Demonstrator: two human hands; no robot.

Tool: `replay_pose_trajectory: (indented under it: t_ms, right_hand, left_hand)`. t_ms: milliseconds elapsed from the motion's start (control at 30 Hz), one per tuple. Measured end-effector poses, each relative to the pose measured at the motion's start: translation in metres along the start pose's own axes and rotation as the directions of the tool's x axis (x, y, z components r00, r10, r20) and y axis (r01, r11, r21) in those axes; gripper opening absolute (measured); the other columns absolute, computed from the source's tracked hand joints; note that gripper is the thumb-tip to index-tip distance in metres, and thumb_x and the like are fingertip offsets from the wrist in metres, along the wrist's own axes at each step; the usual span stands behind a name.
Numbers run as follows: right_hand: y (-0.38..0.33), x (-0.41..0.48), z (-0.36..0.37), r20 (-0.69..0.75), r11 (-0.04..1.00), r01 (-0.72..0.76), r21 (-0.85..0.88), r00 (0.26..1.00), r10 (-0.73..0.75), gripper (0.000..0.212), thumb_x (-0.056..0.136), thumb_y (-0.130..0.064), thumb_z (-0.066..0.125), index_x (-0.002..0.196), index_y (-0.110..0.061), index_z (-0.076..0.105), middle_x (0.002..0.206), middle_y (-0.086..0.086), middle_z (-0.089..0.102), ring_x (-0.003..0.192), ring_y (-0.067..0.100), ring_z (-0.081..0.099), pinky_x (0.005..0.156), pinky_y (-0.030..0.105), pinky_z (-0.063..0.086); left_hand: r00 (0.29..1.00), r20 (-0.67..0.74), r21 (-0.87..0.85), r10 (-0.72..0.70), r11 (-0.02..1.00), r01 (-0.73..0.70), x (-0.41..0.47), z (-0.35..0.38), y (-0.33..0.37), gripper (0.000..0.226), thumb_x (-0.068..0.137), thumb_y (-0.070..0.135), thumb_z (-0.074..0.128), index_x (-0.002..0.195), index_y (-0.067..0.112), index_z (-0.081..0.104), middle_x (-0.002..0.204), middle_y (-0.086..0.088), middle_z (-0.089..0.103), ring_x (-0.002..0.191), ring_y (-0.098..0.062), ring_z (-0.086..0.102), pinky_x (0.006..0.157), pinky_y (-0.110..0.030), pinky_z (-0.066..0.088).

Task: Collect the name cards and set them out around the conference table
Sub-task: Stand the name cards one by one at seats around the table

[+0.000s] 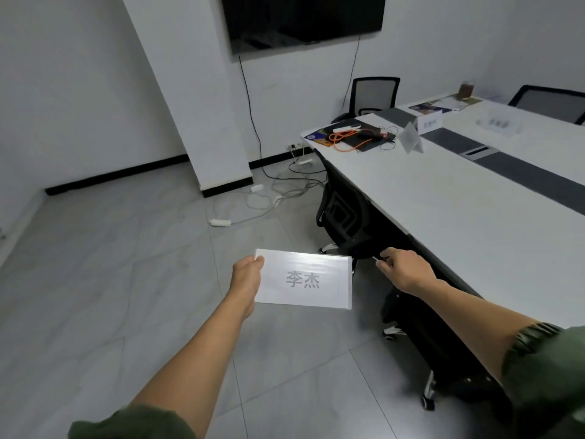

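My left hand (246,277) grips the left edge of a white name card (304,278) with grey printed characters, held out over the floor beside the table. My right hand (400,267) reaches toward the top of a black chair (348,223) tucked under the white conference table (459,210); its fingers are curled, and whether they touch the chair I cannot tell. Three name cards stand on the table: a folded one (411,137) near the end, another (429,122) behind it, and a third (498,123) farther right.
Orange cable (348,136) and black devices lie at the table's far end. Another black chair (375,95) stands behind that end, a third (550,103) at far right. Cables and power strips (220,222) trail across the tiled floor below a wall screen (300,20).
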State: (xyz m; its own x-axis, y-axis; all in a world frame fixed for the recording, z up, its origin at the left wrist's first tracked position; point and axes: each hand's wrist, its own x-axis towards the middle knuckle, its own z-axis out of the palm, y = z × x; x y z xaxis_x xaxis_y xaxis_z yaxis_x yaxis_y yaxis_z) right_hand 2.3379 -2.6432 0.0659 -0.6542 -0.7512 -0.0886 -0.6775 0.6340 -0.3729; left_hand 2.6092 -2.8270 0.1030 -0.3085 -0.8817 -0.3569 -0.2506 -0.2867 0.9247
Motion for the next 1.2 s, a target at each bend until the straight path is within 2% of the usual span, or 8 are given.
replay_pose_trajectory:
  t_ms: [200, 467, 633, 700, 800, 1000, 1133, 1200]
  right_hand:
    - [0.009, 0.089, 0.005, -0.027, 0.995, -0.100, 0.011, 0.995, 0.100, 0.039, 0.095, -0.046, 0.050, 0.125, -0.021, 0.059, 0.110, 0.000, 0.071, 0.104, 0.026, 0.064, 0.081, 0.034, 0.050]
    - [0.027, 0.163, -0.007, -0.086, 0.955, -0.286, 0.074, 0.953, 0.292, 0.038, 0.096, -0.044, 0.050, 0.125, -0.022, 0.059, 0.113, -0.001, 0.069, 0.106, 0.025, 0.062, 0.084, 0.034, 0.049]
    - [0.080, 0.169, -0.021, -0.088, 0.866, -0.480, 0.137, 0.865, 0.494, 0.040, 0.095, -0.046, 0.049, 0.128, -0.025, 0.057, 0.122, 0.000, 0.066, 0.112, 0.023, 0.060, 0.092, 0.036, 0.048]
    - [0.113, 0.168, -0.028, -0.085, 0.826, -0.544, 0.144, 0.825, 0.558, 0.041, 0.095, -0.046, 0.048, 0.129, -0.025, 0.057, 0.123, 0.000, 0.066, 0.113, 0.023, 0.059, 0.092, 0.036, 0.047]
    - [0.161, 0.169, -0.039, -0.090, 0.781, -0.607, 0.149, 0.778, 0.622, 0.041, 0.096, -0.046, 0.047, 0.129, -0.024, 0.056, 0.123, 0.001, 0.066, 0.114, 0.023, 0.058, 0.090, 0.035, 0.047]
    - [0.266, 0.175, -0.065, -0.089, 0.672, -0.715, 0.192, 0.669, 0.738, 0.042, 0.097, -0.046, 0.045, 0.132, -0.023, 0.054, 0.123, 0.000, 0.065, 0.114, 0.022, 0.058, 0.089, 0.035, 0.047]
    - [0.324, 0.174, -0.073, -0.057, 0.591, -0.776, 0.220, 0.594, 0.802, 0.042, 0.098, -0.045, 0.045, 0.133, -0.023, 0.053, 0.123, 0.001, 0.065, 0.116, 0.022, 0.056, 0.092, 0.035, 0.046]
    - [0.345, 0.168, -0.071, -0.021, 0.558, -0.801, 0.216, 0.567, 0.823, 0.043, 0.098, -0.046, 0.045, 0.134, -0.023, 0.052, 0.122, 0.001, 0.065, 0.117, 0.022, 0.056, 0.093, 0.034, 0.046]
  left_hand:
    - [0.994, 0.108, 0.051, 0.011, 0.999, -0.017, 0.106, 0.040, 0.034, 0.022, 0.097, 0.018, 0.048, 0.083, 0.010, 0.062, 0.081, -0.007, 0.067, 0.068, -0.023, 0.063, 0.058, -0.026, 0.051]
    - [0.956, 0.293, 0.113, 0.027, 0.992, -0.062, 0.230, 0.118, 0.104, 0.022, 0.097, 0.019, 0.049, 0.081, 0.018, 0.064, 0.080, -0.004, 0.066, 0.068, -0.020, 0.063, 0.062, -0.029, 0.052]
    - [0.887, 0.462, 0.197, 0.023, 0.972, -0.128, 0.265, 0.216, 0.121, 0.017, 0.098, 0.016, 0.047, 0.085, 0.011, 0.058, 0.086, -0.011, 0.060, 0.078, -0.023, 0.057, 0.072, -0.035, 0.047]
    - [0.849, 0.527, 0.220, 0.031, 0.960, -0.171, 0.270, 0.265, 0.122, 0.013, 0.097, 0.014, 0.047, 0.088, 0.012, 0.056, 0.086, -0.011, 0.054, 0.079, -0.021, 0.051, 0.070, -0.032, 0.040]
    - [0.790, 0.612, 0.218, 0.035, 0.953, -0.211, 0.268, 0.328, 0.126, 0.017, 0.097, 0.011, 0.046, 0.082, 0.011, 0.055, 0.083, -0.011, 0.052, 0.077, -0.020, 0.048, 0.063, -0.028, 0.037]
    - [0.706, 0.708, 0.263, -0.019, 0.935, -0.239, 0.256, 0.454, 0.134, 0.019, 0.098, 0.016, 0.047, 0.086, 0.011, 0.060, 0.082, -0.008, 0.059, 0.072, -0.021, 0.054, 0.062, -0.026, 0.044]
    - [0.644, 0.763, 0.322, -0.056, 0.897, -0.304, 0.250, 0.531, 0.137, 0.022, 0.097, 0.019, 0.047, 0.077, 0.015, 0.056, 0.077, -0.003, 0.057, 0.069, -0.018, 0.051, 0.063, -0.023, 0.040]
    - [0.621, 0.777, 0.346, -0.100, 0.893, -0.289, 0.245, 0.561, 0.134, 0.015, 0.095, 0.018, 0.049, 0.083, 0.016, 0.056, 0.080, -0.007, 0.055, 0.073, -0.019, 0.050, 0.068, -0.028, 0.038]
